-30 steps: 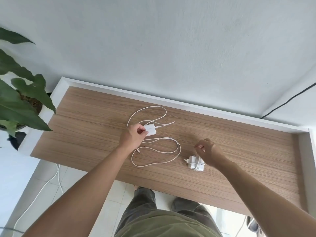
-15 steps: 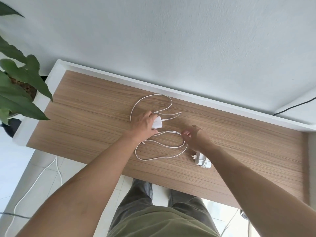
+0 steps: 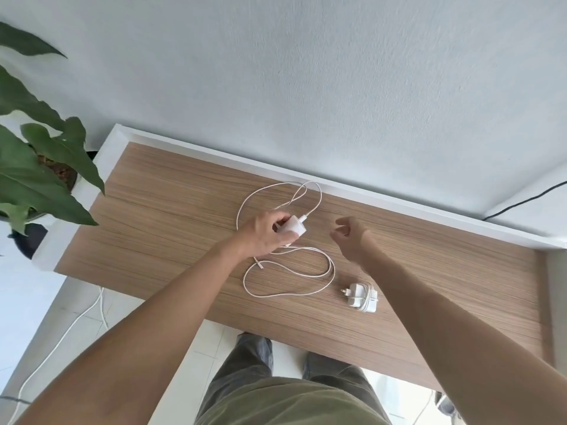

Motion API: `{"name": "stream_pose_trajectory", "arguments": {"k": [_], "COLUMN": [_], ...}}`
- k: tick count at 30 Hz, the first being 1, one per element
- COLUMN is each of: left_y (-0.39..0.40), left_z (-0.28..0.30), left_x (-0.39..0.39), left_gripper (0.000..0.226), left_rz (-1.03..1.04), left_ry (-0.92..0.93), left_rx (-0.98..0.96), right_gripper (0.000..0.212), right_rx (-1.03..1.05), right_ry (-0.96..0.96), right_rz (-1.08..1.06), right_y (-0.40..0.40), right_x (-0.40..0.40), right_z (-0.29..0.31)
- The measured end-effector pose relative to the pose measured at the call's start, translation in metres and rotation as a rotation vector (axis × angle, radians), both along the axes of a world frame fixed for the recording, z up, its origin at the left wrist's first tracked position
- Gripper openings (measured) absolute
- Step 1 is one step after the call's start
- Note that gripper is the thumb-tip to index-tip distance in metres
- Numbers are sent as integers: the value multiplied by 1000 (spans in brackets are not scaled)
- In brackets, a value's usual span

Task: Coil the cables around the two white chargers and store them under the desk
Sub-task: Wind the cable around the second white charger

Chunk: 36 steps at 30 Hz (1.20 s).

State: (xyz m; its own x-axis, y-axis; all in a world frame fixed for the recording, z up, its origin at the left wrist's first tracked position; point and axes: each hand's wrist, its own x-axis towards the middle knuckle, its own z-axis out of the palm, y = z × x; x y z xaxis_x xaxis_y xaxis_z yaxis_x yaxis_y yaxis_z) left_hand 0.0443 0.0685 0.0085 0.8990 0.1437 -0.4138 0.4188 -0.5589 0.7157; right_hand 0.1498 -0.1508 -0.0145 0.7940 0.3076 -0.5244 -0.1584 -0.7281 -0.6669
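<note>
My left hand grips a white charger just above the wooden desk. Its loose white cable runs in one loop toward the wall and a larger loop toward me. To the right of that charger, my right hand hovers with loosely curled fingers; I see nothing in it and it is off the cable. The second white charger lies near the desk's front edge with its cable wrapped around it, just left of my right forearm.
A potted plant with large green leaves stands off the desk's left end. White cables trail on the tiled floor at the lower left. A black cable runs along the wall at the right. My legs are at the desk's front edge.
My right hand has left the loose cable and moved up to the right of the held charger. My left hand has tilted that charger up. The wrapped charger has stayed put.
</note>
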Motion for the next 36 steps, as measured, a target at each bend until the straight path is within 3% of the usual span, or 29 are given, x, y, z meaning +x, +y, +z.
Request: {"name": "stream_pose_trajectory", "arguments": {"k": [2, 4, 9, 11, 13, 15, 17, 21, 25, 28, 31, 33, 36], "left_y": [4, 7, 4, -1, -5, -7, -9, -13, -8, -5, -4, -5, 0], "left_z": [15, 28, 59, 71, 80, 87, 92, 99, 108, 123, 133, 142, 150], "left_x": [2, 1, 1, 1, 1, 1, 1, 0, -1, 0, 5, 8, 8], "left_gripper": [33, 38, 41, 38, 37, 44, 53, 19, 31, 21, 8, 13, 38], "left_rz": [-20, -48, -16, 28, 92, 138, 137, 103, 14, -25, 10, -13, -15], "left_ry": [52, 101, 150, 125, 95, 55, 25, 12, 80, 82, 30, 1, -44], "left_rx": [-46, -84, -179, -229, -288, -298, -301, -434, -471, -445, -628, -761, -872], "right_gripper": [36, 38, 71, 58, 28, 22, 26, 24, 23, 24, 28, 33, 36], "right_rx": [26, 35, 61, 45, 41, 52, 43, -3, -37, 11, 134, 246, 309], "right_ry": [-25, -96, -398, -482, -558, -596, -587, -527, -497, -426, -322, -209, -128], "right_rz": [-2, 28, 376, 490, 531, 528, 505, 440, 415, 326, 225, 149, 157], "right_y": [-3, -6, -14, -12, -10, -8, -6, -7, -8, -7, 2, 11, 28], "right_x": [7, 11, 15, 14, 12, 12, 14, 27, 41, 50, 47, 41, 24], "right_z": [4, 14, 43, 49, 58, 66, 74, 97, 119, 135, 146, 150, 156]}}
